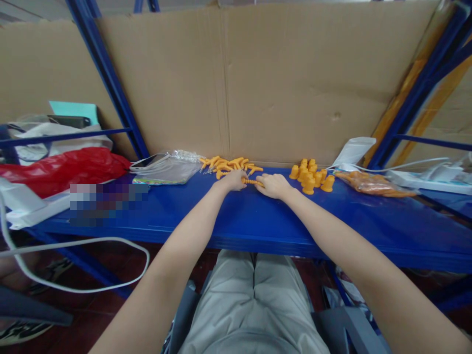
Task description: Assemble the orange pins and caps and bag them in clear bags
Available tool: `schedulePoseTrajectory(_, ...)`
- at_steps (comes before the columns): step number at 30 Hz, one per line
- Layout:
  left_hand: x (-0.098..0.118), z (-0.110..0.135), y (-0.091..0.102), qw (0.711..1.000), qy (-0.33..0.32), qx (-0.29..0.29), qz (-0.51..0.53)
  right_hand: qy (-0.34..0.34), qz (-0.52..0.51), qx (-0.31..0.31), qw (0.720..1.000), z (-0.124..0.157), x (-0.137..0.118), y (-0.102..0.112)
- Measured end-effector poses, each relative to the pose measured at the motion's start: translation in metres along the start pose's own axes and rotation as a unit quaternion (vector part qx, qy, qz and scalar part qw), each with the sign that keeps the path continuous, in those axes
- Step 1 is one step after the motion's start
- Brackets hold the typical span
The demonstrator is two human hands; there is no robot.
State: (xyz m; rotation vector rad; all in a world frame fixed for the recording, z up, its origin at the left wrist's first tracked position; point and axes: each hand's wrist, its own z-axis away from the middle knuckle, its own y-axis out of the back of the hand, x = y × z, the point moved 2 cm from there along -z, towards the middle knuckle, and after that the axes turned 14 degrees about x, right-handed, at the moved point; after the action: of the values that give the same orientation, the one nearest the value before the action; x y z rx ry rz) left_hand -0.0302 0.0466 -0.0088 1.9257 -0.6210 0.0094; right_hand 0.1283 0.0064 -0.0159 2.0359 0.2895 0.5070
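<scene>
Both hands are on the same bit here: fingers of the left hand (236,181) pinch one end of a ribbed orange rod (252,182), fingers of the right hand (276,186) grip the other. It's over the blue tabletop (265,214), can't tell if touching. Orange T-shaped handles (239,162) are piled just behind, orange cup-shaped pieces (308,185) sit off to the right.

Creased, pale grey trousers (254,314) are worn with forearms (186,241) bare.
</scene>
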Motion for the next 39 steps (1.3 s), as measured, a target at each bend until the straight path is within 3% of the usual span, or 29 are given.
schedulePoseTrajectory(4, 0.004, 0.01, 0.019, 0.996, 0.066, -0.066, -0.008, -0.003, -0.017, 0.014, 1.0, 0.001, -0.004, 0.003)
schedulePoseTrajectory(12, 0.006, 0.003, 0.029, 0.99, 0.065, -0.105, 0.062, -0.07, -0.12, 0.091, 0.986, 0.0, 0.012, 0.0)
schedulePoseTrajectory(15, 0.002, -0.008, 0.031, 0.995, 0.024, -0.077, 0.054, -0.093, -0.168, 0.111, 0.975, -0.002, 0.023, -0.006)
schedulePoseTrajectory(18, -0.004, -0.014, 0.028, 0.999, -0.017, -0.002, 0.05, -0.089, -0.21, 0.121, 0.966, -0.005, 0.031, -0.01)
schedulePoseTrajectory(20, -0.01, -0.012, 0.022, 0.997, -0.022, 0.05, 0.055, -0.078, -0.235, 0.126, 0.961, -0.006, 0.035, -0.012)
schedulePoseTrajectory(23, -0.019, -0.006, 0.012, 0.995, -0.021, 0.077, 0.064, -0.08, -0.281, 0.123, 0.948, -0.006, 0.039, -0.016)
schedulePoseTrajectory(31, -0.026, -0.001, 0.005, 0.994, 0.004, 0.099, 0.033, -0.184, -0.463, 0.102, 0.861, -0.012, 0.052, -0.037)
schedulePoseTrajectory(35, -0.021, 0.001, 0.005, 0.994, -0.001, 0.102, 0.042, -0.24, -0.52, 0.07, 0.817, -0.009, 0.052, -0.029)
schedulePoseTrajectory(39, -0.016, 0.003, 0.005, 0.994, -0.007, 0.101, 0.028, -0.281, -0.536, 0.028, 0.796, -0.005, 0.05, -0.021)
